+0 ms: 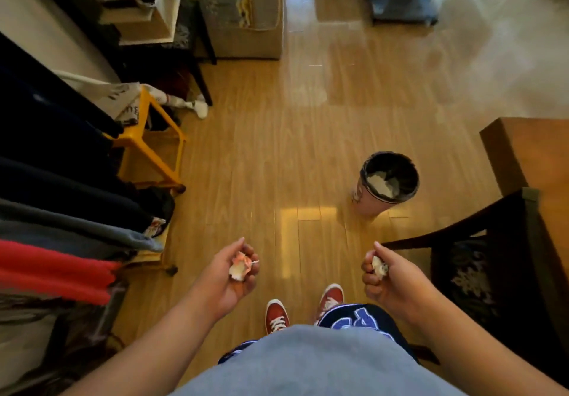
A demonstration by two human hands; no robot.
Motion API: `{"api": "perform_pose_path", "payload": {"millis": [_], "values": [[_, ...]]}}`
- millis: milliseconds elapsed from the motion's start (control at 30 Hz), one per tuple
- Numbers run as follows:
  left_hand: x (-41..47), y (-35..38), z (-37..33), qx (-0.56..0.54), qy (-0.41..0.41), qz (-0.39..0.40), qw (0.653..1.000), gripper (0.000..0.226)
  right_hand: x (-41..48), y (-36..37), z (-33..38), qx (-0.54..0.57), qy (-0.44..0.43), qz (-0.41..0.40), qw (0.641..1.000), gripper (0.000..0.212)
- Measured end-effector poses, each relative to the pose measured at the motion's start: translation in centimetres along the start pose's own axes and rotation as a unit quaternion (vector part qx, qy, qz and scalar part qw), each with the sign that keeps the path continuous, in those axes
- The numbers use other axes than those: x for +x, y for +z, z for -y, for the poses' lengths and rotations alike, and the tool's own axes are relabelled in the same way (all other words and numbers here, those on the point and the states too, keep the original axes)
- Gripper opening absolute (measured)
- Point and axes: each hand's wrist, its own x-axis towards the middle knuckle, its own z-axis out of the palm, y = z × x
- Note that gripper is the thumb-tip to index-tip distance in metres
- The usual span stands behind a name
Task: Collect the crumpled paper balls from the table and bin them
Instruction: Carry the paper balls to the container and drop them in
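My left hand [229, 275] is curled, palm up, around a crumpled paper ball [240, 267] with pink and white marks. My right hand [388, 275] is closed on a second, whitish paper ball [378, 267], mostly hidden by the fingers. A round bin [374, 203] with a black liner stands on the wooden floor ahead and to the right, well beyond both hands. White crumpled paper [382, 183] lies inside it. The brown table [529, 149] shows only its corner at the right edge.
A dark wooden chair [468, 260] with a patterned cushion stands at the right, close to my right hand. A yellow stool [147, 146] and a rack of hanging clothes [55, 204] fill the left side. My red shoes [277, 315] are on the open floor.
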Motion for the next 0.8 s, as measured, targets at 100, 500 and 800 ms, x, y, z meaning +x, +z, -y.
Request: {"api": "perform_pose_path", "payload": {"millis": [100,500,800], "values": [[2.7,3.5,-3.6,0.009,-0.005,0.020,1.000,0.022,1.8,-0.2,2.3,0.023,0.007,-0.028,0.999,0.037],[14.2,16.0,-19.0,0.012,0.013,0.035,0.999,0.022,13.4,4.5,19.0,0.043,0.039,-0.054,0.997,0.037],[20.2,18.1,-29.0,-0.052,-0.001,-0.033,0.998,0.021,23.0,16.3,34.4,-0.016,0.018,0.021,0.999,0.032]]}}
